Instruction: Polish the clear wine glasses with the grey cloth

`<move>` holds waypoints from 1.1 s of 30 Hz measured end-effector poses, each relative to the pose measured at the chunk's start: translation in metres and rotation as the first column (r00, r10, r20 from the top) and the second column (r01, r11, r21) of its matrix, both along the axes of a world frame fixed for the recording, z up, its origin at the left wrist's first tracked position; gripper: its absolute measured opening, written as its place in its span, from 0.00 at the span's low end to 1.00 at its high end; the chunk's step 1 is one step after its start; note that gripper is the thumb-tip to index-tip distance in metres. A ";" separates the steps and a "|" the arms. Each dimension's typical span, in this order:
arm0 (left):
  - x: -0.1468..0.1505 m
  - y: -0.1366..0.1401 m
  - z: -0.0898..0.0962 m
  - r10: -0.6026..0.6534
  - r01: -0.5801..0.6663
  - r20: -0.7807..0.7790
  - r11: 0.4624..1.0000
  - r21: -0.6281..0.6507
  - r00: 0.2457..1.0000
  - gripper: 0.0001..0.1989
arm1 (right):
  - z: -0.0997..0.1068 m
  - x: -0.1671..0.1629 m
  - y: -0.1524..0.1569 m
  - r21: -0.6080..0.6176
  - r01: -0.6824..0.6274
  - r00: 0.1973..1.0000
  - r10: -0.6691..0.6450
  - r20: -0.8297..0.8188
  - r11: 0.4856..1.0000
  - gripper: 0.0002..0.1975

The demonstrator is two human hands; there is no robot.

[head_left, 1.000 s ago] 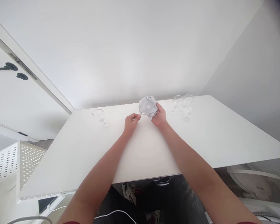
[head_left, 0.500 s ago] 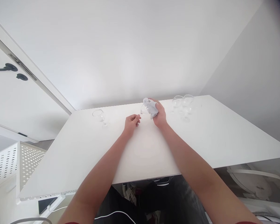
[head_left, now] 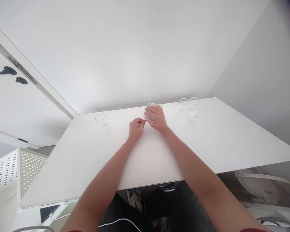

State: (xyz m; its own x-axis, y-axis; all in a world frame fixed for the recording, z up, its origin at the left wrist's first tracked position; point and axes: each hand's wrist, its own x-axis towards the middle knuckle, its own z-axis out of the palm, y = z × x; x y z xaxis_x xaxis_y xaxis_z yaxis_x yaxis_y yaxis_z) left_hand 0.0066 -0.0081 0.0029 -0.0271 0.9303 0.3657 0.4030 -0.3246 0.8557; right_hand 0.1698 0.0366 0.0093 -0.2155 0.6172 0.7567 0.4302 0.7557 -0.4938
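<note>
Near the far edge of the white table [head_left: 149, 158], my left hand [head_left: 136, 127] pinches the stem end of a wine glass, most of which is hidden. My right hand [head_left: 157, 118] is wrapped over a pale grey cloth [head_left: 149, 105], pressed around the bowl of that same glass. Both hands are close together, almost touching. To the left a clear wine glass [head_left: 101, 118] stands alone. On the right, two more wine glasses, a nearer one [head_left: 194, 104] and another [head_left: 183, 105], stand side by side.
A white wall rises behind the table. At far left is a door with a dark handle [head_left: 8, 71]. A white perforated rack [head_left: 32, 164] stands by the table's left edge. Below the front edge are a white cable [head_left: 120, 220] and shoes [head_left: 136, 202].
My right hand has moved left and rolled over the glass bowl, so the cloth is now mostly beneath its fingers. My left hand stays near the same spot.
</note>
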 end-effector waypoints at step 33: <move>-0.003 0.002 -0.003 0.089 -0.056 0.234 0.988 -0.146 0.968 0.11 | 0.001 -0.014 -0.009 -0.577 -0.594 0.762 0.163 -0.626 0.561 0.28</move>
